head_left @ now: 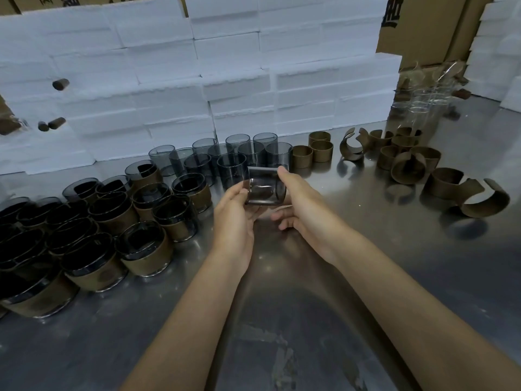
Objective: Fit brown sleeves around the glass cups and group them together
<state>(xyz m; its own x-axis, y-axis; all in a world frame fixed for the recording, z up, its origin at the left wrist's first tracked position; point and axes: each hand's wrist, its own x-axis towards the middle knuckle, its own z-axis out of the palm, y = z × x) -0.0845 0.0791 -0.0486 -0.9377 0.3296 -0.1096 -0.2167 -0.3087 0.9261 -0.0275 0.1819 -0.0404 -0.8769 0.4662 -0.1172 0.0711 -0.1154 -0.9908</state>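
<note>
Sleeved cups (112, 218) left, loose sleeves (408, 165) right, on table (282, 320).

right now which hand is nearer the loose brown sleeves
Right. The right hand holds the cup on the side facing the loose sleeves; the left hand is on the cup's far side.

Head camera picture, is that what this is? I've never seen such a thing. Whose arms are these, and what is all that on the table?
Yes, a single camera worn on a person's head looks down at their own bare arms; there is no machine. The left hand and right hand together hold one smoky glass cup, tipped on its side, with no sleeve on it. On the metal table, cups already wearing brown sleeves are grouped at the left. Bare cups wait behind the hands. Loose brown sleeves, some sprung open, lie at the right. White foam blocks are stacked behind.
</note>
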